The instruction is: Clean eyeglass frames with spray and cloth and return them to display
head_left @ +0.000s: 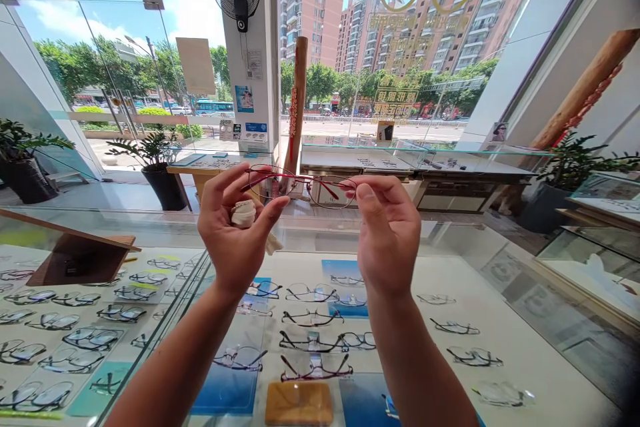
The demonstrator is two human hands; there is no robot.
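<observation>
I hold a pair of thin red-framed glasses [300,185] up at chest height over a glass display counter [505,347]. My left hand [235,230] pinches the left end of the frame between thumb and fingers and also keeps a small rolled white cloth [244,213] in its palm. My right hand [387,233] pinches the right end of the frame. The lenses face away from me, roughly level.
Under the counter glass lie several pairs of glasses [313,340] on white and blue pads, with a tan block [299,403] near me. A second case [65,333] of glasses sits to the left with a wooden stand [75,257]. Potted plants, further counters and windows lie beyond.
</observation>
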